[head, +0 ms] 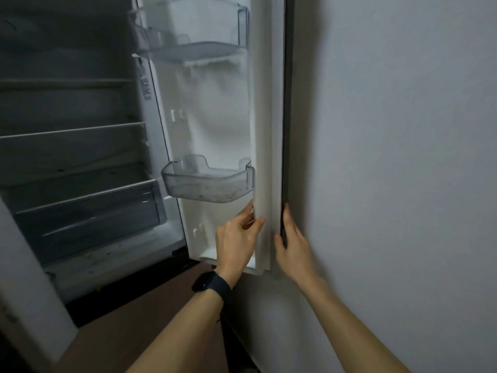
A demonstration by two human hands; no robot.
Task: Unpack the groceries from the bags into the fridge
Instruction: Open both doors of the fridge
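Observation:
The fridge stands open, its dark interior [75, 146] showing bare shelves and a drawer [88, 214] low down. Its door [266, 109] is swung out to the right, close to the wall, with two clear door bins [207, 184] that hold nothing. My left hand [238, 238], a dark watch on its wrist, grips the door's inner white edge just below the lower bin. On the door's outer dark edge my right hand [291, 243] holds with the thumb on the edge and the fingers hidden behind it. No bags or groceries are in view.
A plain grey wall [390, 157] fills the right side, right behind the door. Brown floor [129, 327] lies below the fridge. A pale panel [24, 265] rises at the lower left edge.

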